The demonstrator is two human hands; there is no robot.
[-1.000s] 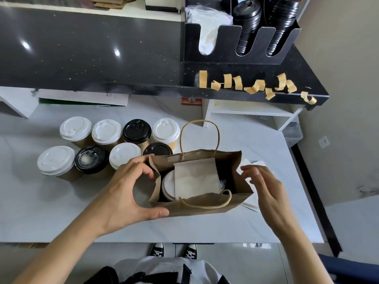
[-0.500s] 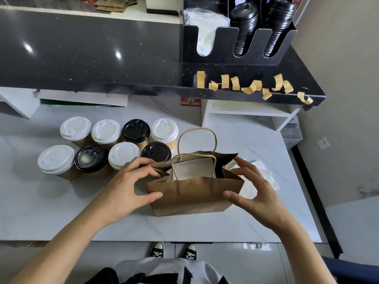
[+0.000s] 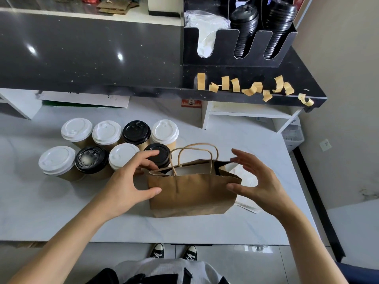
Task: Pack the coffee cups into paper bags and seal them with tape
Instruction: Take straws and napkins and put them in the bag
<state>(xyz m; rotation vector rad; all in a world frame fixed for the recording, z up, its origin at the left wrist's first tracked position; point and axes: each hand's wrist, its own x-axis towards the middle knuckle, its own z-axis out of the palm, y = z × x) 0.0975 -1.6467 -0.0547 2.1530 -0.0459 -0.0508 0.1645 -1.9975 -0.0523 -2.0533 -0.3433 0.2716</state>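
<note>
A brown paper bag [image 3: 190,193] stands upright on the white table, its two twine handles [image 3: 194,154] raised close together. Through the narrow mouth I see a white cup lid and a paper divider [image 3: 184,171]. My left hand [image 3: 129,181] cups the bag's left end, thumb touching the front face and fingers arched over the back edge. My right hand [image 3: 260,181] spreads around the right end, thumb at the front corner, fingers straight above the back. Several lidded coffee cups [image 3: 106,148] stand to the left. Tan tape strips [image 3: 235,85] hang from the black counter's edge.
A black lid organizer [image 3: 240,48] sits on the dark counter [image 3: 92,52] behind the table. White paper [image 3: 246,179] lies under the bag's right side. A white shelf unit [image 3: 246,115] stands at the back right. The table's front edge runs just below the bag.
The bag went from wide open and tipped toward me to upright with its mouth narrowed and handles together. Both hands moved in to its two ends.
</note>
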